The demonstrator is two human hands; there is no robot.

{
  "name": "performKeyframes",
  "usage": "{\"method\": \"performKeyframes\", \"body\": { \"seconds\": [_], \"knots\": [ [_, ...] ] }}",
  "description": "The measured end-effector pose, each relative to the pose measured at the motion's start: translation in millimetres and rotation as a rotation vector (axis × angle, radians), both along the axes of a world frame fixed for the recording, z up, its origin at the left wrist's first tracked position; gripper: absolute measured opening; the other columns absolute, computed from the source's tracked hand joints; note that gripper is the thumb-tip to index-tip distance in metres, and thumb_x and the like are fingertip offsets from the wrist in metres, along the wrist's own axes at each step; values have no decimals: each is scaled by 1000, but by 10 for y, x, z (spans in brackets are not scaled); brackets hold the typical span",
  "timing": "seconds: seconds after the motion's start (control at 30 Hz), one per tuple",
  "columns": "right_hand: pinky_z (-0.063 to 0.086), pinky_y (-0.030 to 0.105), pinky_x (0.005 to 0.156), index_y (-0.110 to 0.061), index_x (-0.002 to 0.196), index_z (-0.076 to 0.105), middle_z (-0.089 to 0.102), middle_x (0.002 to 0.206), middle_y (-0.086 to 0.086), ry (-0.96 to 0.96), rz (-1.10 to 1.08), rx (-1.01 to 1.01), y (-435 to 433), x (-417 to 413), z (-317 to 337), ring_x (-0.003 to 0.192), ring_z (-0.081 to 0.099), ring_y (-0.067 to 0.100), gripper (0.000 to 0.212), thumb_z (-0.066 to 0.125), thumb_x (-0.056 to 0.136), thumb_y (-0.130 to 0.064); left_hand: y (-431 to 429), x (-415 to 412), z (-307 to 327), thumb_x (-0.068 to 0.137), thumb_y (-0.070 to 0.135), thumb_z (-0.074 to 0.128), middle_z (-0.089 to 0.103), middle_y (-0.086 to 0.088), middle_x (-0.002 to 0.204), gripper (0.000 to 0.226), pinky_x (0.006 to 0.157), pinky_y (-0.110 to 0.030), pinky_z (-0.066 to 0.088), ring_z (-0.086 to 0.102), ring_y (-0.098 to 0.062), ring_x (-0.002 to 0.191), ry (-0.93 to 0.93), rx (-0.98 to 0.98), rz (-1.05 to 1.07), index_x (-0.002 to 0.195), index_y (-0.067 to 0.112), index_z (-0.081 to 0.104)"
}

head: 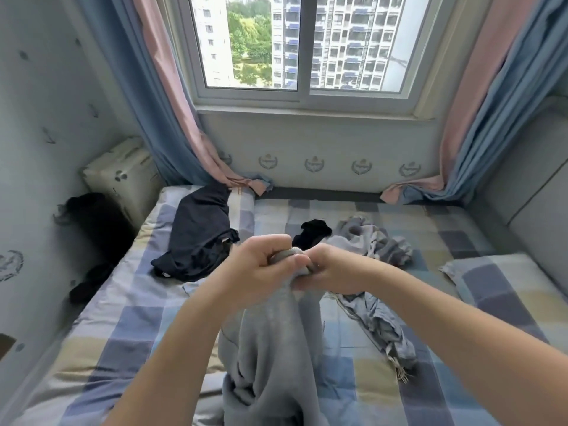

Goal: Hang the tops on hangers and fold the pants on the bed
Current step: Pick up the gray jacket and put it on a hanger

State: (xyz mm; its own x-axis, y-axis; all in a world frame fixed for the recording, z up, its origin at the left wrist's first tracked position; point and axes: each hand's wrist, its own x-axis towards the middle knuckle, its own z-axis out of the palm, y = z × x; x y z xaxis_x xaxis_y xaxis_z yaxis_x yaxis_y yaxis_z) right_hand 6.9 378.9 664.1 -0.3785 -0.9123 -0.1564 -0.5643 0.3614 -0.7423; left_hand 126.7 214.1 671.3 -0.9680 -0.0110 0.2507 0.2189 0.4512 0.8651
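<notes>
Early going, judging from the bed [123, 348]. Gripping a grey knit garment [270, 348] at its bunched top edge with both hands: left hand [258, 265] curled tight round the cloth from the left, right hand [325, 269] pinching the same edge from the right, knuckles close together. Held up above the middle of the checked bedding, hanging down from there and pooling on the mattress near the body. Hard to say whether pants or a top; possibly a waistband or cuff between the fingers. Nothing folded yet, as far as visible. Lying loose on the bed: a dark navy garment [199, 238] sprawled toward the far left corner, a small black piece [313, 233] just beyond the hands, a crumpled blue-grey heap [372, 241] right of that, and a long blue-grey piece with a fringed end [381, 321] trailing down the right side. Also something black [92, 216] slumped off the bed's left edge against the wall. No hangers in sight, no top hung anywhere in view. Almost everything left, then: telling tops from pants, hanging, folding, beginning with the grey piece in hand. Checked pillow [507, 284] at the right; window [301, 44] beyond, between pink-and-blue curtains [172, 118].
</notes>
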Motion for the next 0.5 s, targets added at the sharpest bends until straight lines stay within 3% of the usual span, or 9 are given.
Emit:
{"method": "performKeyframes", "body": {
  "seconds": [0.13,0.2,0.27,0.33,0.37,0.5],
  "knots": [
    [44,42,64,-1,80,61,55,74,19,213,-82,-132,109,-187,94,67,44,19,18,69,92,-11,-175,17,-158,78,47,73,32,3,63,50,51,-36,23,30,-16,55,-163,42,20,68,11,40],
    [42,41,63,0,75,56,53,71,15,284,-94,-206,169,-266,168,66,45,25,22,68,91,-9,-206,5,-293,74,48,75,37,4,63,48,53,-33,26,34,-15,56,-213,60,33,69,11,45],
    [39,30,59,-6,72,57,53,67,5,305,-131,-278,209,-359,228,63,44,14,15,64,84,-11,-206,-3,-481,73,46,76,41,8,65,37,55,-28,29,37,-12,59,-315,96,-14,65,21,50],
    [38,26,59,-10,76,63,59,69,7,269,-214,-337,243,-498,269,64,46,6,5,60,76,-7,-199,21,-661,70,48,77,43,7,68,34,62,-29,31,41,-13,65,-469,112,-23,66,25,51],
    [39,25,60,-13,78,67,63,72,9,247,-272,-353,264,-576,280,65,48,5,11,63,76,-3,-190,37,-738,70,50,76,43,5,70,37,65,-30,31,41,-13,67,-526,97,-9,68,22,52],
    [45,30,69,-20,86,70,69,83,11,194,-480,-343,326,-749,153,72,55,11,22,73,82,1,-75,-14,-779,78,49,70,34,8,58,44,51,-24,24,30,-12,54,-446,186,163,58,23,42]
  ]
}}
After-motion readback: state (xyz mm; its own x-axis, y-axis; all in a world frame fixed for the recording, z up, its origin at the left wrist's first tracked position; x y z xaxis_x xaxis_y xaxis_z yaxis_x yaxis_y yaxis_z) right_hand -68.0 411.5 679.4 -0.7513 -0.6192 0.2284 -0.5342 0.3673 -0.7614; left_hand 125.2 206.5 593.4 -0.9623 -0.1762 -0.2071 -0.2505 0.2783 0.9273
